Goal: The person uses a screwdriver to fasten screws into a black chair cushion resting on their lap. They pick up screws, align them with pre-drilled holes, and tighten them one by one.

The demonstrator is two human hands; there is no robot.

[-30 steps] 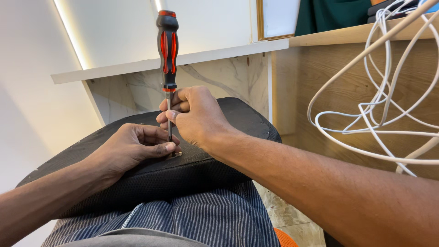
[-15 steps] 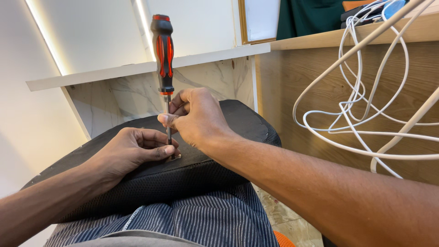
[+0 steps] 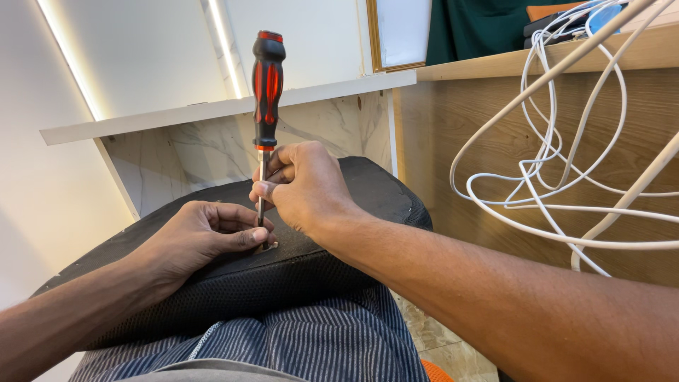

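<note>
A screwdriver (image 3: pixel 268 88) with a red and black handle stands upright, its tip down on a black padded seat piece (image 3: pixel 353 187) that lies across my lap. My right hand (image 3: pixel 304 185) pinches the metal shaft just below the handle. My left hand (image 3: pixel 201 237) rests on the black piece with thumb and fingers closed around something small at the screwdriver's tip; the small thing is mostly hidden.
A wooden desk side (image 3: pixel 495 155) stands to the right with white cables (image 3: pixel 559 177) hanging in loops in front of it. A white shelf edge (image 3: pixel 177 113) and marble-patterned panel (image 3: pixel 212 152) lie behind. My striped trousers (image 3: pixel 318 346) show below.
The view has shifted slightly; the screwdriver and both hands keep the same hold at the same spot on the black piece.
</note>
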